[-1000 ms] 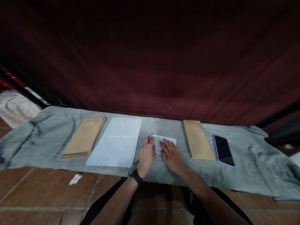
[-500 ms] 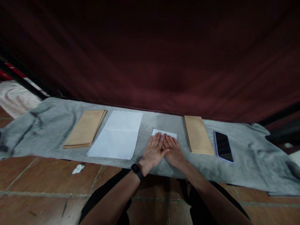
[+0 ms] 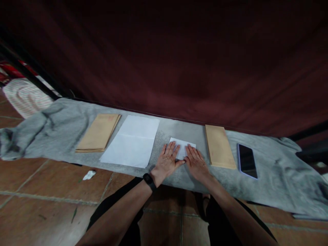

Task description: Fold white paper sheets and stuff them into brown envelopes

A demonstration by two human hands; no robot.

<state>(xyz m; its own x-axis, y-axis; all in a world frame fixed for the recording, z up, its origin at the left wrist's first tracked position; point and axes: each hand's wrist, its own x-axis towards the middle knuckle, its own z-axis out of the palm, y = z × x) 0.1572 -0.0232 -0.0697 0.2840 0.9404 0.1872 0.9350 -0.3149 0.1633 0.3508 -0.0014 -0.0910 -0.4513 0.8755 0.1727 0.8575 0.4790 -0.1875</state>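
Note:
A small folded white paper (image 3: 182, 150) lies on the grey cloth in front of me, partly covered by both hands. My left hand (image 3: 166, 160), with a black band at the wrist, rests flat on its left side, fingers stretched out. On its right side my right hand (image 3: 196, 163) presses flat too, fingers extended. The thumbs nearly meet at the paper's near edge. Left of my hands is a larger white sheet (image 3: 133, 141) with a crease across it. To the right lies a brown envelope or envelope stack (image 3: 220, 147).
A stack of brown envelopes (image 3: 98, 133) is at the left on the grey cloth (image 3: 276, 174). A phone (image 3: 247, 160) in a purple case lies at the right. Behind hangs a dark red curtain (image 3: 179, 68). A crumpled white tissue (image 3: 89, 175) is on the tiled floor.
My hands have moved apart across the small paper, the left toward the left and the right toward the right, baring its middle. The camera view has shifted slightly.

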